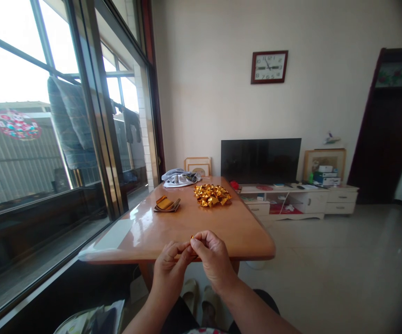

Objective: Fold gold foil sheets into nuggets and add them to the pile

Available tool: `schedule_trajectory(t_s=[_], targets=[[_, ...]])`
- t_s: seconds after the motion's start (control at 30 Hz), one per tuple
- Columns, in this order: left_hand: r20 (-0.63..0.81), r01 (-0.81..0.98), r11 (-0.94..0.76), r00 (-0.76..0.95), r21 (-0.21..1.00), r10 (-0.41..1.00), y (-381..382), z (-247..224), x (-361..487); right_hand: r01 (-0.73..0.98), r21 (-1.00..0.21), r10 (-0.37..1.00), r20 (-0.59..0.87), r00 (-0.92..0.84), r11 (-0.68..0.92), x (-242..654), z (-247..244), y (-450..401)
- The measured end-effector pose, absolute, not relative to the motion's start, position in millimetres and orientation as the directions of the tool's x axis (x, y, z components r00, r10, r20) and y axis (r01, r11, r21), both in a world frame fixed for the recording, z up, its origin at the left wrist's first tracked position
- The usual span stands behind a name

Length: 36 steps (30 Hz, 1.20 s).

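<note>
Your left hand [169, 271] and right hand [213, 260] are together, pinching what looks like gold foil [192, 237]. A gold foil heap [212, 195] is sitting on the desk [228, 232].

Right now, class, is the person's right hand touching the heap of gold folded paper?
Apart. The head view shows the right hand at the table's near edge, with a plain stretch of glossy tabletop between it and the heap of gold folded paper.

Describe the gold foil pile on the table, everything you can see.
The pile of folded gold foil pieces is a loose, low heap of many small, creased pieces with a shiny metallic look. It sits directly on the glossy wooden tabletop, toward the far end, and nothing else appears to touch it. The exact shape of each piece is too small to tell.
</note>
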<state>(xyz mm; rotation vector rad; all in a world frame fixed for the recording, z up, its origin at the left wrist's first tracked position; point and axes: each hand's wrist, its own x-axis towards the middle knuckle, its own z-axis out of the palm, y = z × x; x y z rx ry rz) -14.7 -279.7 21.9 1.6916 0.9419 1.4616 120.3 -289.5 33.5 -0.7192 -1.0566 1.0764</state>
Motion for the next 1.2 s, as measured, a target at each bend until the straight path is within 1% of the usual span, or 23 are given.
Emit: schedule_trajectory(t_s=[0.13, 0.23, 0.33, 0.4, 0.47, 0.57, 0.63, 0.83, 0.9, 1.0, 1.13, 1.2], targets=[[0.437, 0.034, -0.445, 0.134, 0.895, 0.890, -279, 23, -13, -0.327, -0.882, 0.941, 0.316, 0.123, 0.340, 123, 32, -287], [0.324, -0.097, -0.311, 0.179, 0.946, 0.929, -280, 25, -12, -0.262, -0.894, 0.932, 0.341, 0.126, 0.363, 129, 34, -285], [0.213, -0.248, -0.153, 0.236, 0.957, 0.948, -281, 25, -11, -0.178, -0.893, 0.905, 0.380, 0.191, 0.413, 136, 36, -284], [0.183, -0.311, -0.097, 0.261, 0.945, 0.948, -282, 26, -11, -0.122, -0.892, 0.889, 0.406, 0.209, 0.436, 140, 36, -284], [0.175, -0.355, -0.067, 0.281, 0.932, 0.944, -283, 28, -10, -0.105, -0.897, 0.897, 0.411, 0.163, 0.430, 140, 37, -285], [0.175, -0.345, -0.074, 0.272, 0.936, 0.946, -285, 31, -9, -0.139, -0.911, 0.921, 0.380, 0.079, 0.388, 138, 38, -289], [0.175, -0.306, -0.093, 0.253, 0.948, 0.951, -286, 32, -8, -0.148, -0.914, 0.926, 0.373, 0.060, 0.377, 135, 39, -292], [0.179, -0.255, -0.118, 0.232, 0.960, 0.956, -285, 30, -9, -0.016, -0.902, 0.899, 0.429, 0.091, 0.432, 135, 38, -292], [0.177, -0.243, -0.121, 0.225, 0.962, 0.958, -283, 29, -9, -0.003, -0.904, 0.901, 0.426, 0.085, 0.428, 137, 37, -291], [0.172, -0.235, -0.117, 0.227, 0.965, 0.959, -284, 30, -10, -0.046, -0.917, 0.918, 0.395, 0.045, 0.397, 139, 34, -290], [0.156, -0.248, -0.094, 0.243, 0.964, 0.957, -288, 33, -9, -0.182, -0.925, 0.939, 0.342, -0.024, 0.333, 139, 31, -288], [0.164, -0.245, -0.101, 0.254, 0.964, 0.953, -289, 34, -8, -0.206, -0.922, 0.940, 0.340, -0.030, 0.327, 140, 31, -288]])
